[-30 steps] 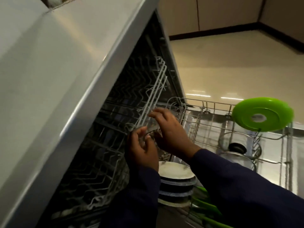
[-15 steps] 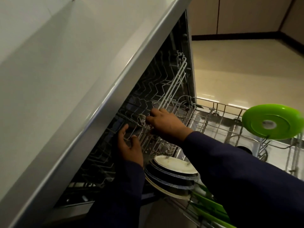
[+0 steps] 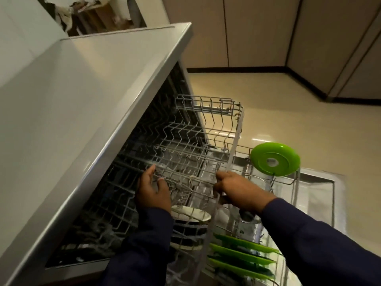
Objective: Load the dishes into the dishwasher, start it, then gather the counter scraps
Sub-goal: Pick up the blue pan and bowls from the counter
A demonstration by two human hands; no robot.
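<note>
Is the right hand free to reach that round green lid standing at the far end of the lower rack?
Probably yes, once it lets go: the right hand grips the upper rack, and nothing stands between it and the green lid.

The upper wire rack [image 3: 185,153] of the dishwasher [image 3: 156,112] is being gripped at its front rail by the left hand [image 3: 152,193] and right hand [image 3: 239,190], above stacked plates [image 3: 191,215] and green plates [image 3: 241,256] being held in the lower rack [image 3: 288,182].
</note>
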